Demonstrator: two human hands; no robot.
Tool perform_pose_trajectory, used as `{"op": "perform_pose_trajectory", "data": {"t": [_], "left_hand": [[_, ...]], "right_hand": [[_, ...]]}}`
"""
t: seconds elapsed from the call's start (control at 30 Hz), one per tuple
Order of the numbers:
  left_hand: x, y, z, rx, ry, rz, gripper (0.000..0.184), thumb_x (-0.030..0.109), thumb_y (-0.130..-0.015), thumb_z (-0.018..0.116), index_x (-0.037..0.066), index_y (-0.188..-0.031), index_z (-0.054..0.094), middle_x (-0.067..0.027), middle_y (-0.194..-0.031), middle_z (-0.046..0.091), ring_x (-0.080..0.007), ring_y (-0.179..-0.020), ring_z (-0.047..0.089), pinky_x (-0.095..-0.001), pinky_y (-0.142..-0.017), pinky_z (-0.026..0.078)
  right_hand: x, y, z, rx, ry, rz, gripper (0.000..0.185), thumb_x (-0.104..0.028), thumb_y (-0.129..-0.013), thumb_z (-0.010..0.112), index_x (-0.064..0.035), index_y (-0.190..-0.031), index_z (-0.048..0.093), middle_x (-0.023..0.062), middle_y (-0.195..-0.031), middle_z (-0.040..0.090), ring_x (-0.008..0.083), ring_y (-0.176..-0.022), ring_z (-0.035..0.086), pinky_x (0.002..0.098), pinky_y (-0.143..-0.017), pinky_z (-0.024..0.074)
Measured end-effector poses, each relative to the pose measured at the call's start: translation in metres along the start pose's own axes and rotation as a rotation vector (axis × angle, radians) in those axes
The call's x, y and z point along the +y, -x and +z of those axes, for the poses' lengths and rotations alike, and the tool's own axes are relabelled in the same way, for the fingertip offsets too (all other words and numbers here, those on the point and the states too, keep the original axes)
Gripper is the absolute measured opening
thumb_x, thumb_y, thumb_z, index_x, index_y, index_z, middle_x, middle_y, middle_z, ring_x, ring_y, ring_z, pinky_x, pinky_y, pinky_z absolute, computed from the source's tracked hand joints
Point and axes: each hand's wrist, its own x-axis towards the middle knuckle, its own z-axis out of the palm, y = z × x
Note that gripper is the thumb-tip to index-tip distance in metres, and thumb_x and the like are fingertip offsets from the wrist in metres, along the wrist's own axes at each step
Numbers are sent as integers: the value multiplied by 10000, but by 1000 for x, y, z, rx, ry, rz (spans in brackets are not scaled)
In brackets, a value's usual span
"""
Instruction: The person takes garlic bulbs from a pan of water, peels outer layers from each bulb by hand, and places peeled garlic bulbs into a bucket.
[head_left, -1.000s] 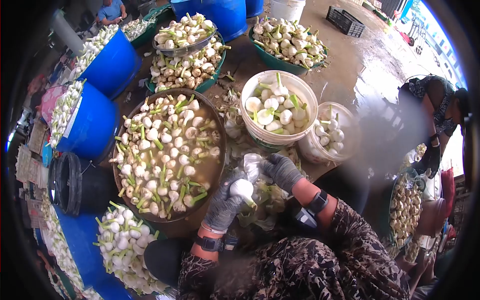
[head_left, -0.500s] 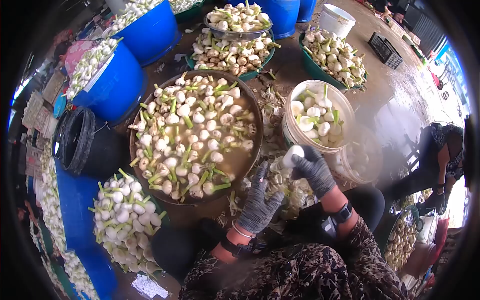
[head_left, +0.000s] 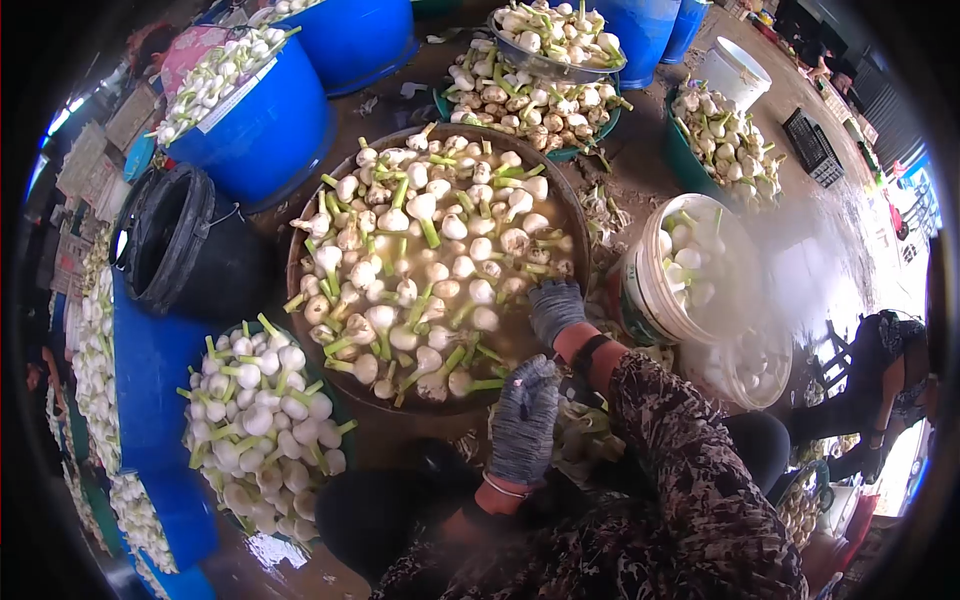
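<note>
A wide round basin (head_left: 297,262) holds murky water and many garlic bulbs with cut green stems. My right hand (head_left: 556,312), in a grey glove, is over its lower right rim, fingers slightly apart and no bulb visible in them. Just below, my left hand (head_left: 524,418), also gloved, is raised with its fingers curled together; whatever they may hold is hidden. A whitish bucket (head_left: 640,292) of peeled bulbs stands right of the basin, beside a second pale bucket (head_left: 745,385), blurred by a smear. Loose peels (head_left: 585,432) lie below my right wrist.
Peeled garlic (head_left: 265,425) is heaped at lower left, below a black bucket (head_left: 225,250). Blue tubs (head_left: 255,130) line the upper left. Green tubs of garlic (head_left: 725,145) stand beyond, near a black crate (head_left: 812,147). Another person (head_left: 885,385) bends at the right.
The view has swung, shifting the scene rightward and down. The white bulb has left my right hand, which has moved from beside the bucket to the basin. My left hand's spread fingers have closed together.
</note>
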Motion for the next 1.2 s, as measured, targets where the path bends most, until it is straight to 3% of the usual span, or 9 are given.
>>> {"op": "perform_pose_trajectory", "data": {"t": [0.2,0.27,0.3,0.37,0.53,0.6,0.7,0.93,1.2], "left_hand": [[-27,-5,-2,125,88,-57,433,125,-990,534,-6,-1380,401,-115,-1260,563,-153,-1156,535,-313,-1010,435],[-24,-8,0,118,194,-128,526,144,-986,544,12,-1441,317,-113,-1291,537,-156,-1160,529,-305,-1006,436],[-21,-10,2,116,299,-250,541,118,-979,542,40,-1458,304,-114,-1298,525,-169,-1151,538,-301,-990,451],[-25,-13,9,53,474,-374,631,79,-962,547,112,-1507,230,-141,-1329,496,-217,-1156,552,-331,-946,504],[-28,-8,31,-232,559,-283,501,138,-973,564,79,-1424,354,-143,-1312,498,-271,-1151,563,-415,-961,534],[-31,-6,38,-261,484,-257,473,145,-965,584,67,-1390,392,-141,-1305,501,-277,-1152,562,-416,-957,539],[-41,-3,46,-161,460,-249,499,118,-922,652,61,-1355,409,-127,-1295,510,-263,-1140,569,-389,-937,551],[-43,-8,54,-270,68,-151,458,90,-917,657,63,-1312,427,-103,-1285,529,-239,-1137,568,-386,-948,542],[-17,-1,52,-293,447,-234,492,147,-906,680,68,-1329,441,-104,-1267,528,-236,-1135,561,-398,-947,534]], "right_hand": [[19,16,-11,129,-341,200,373,-396,-872,633,-46,-979,701,115,-867,716,261,-839,677,407,-817,507],[26,41,-17,96,-1495,368,350,-351,-926,626,-8,-952,696,88,-822,708,183,-738,646,336,-727,512],[27,69,-60,-113,-1581,501,343,-328,-955,620,5,-935,697,46,-820,696,122,-711,601,279,-686,491],[27,101,-38,201,-1464,101,319,-303,-962,614,7,-984,685,48,-862,698,137,-757,628,293,-709,502],[54,150,-37,290,-809,-94,207,-141,-924,622,-32,-1097,658,130,-985,697,238,-828,660,334,-781,516],[62,166,-33,219,-1191,174,196,-132,-886,647,-58,-1067,667,161,-983,679,287,-852,659,355,-771,520],[66,208,-86,627,-976,147,135,-167,-868,654,-59,-947,675,152,-877,648,319,-826,645,406,-735,524],[63,220,-75,603,-742,167,105,-157,-808,675,-61,-834,643,153,-833,633,361,-791,620,441,-705,514],[89,206,-52,504,-902,337,122,-167,-821,679,-61,-817,618,164,-870,646,371,-770,627,446,-661,510]]}}
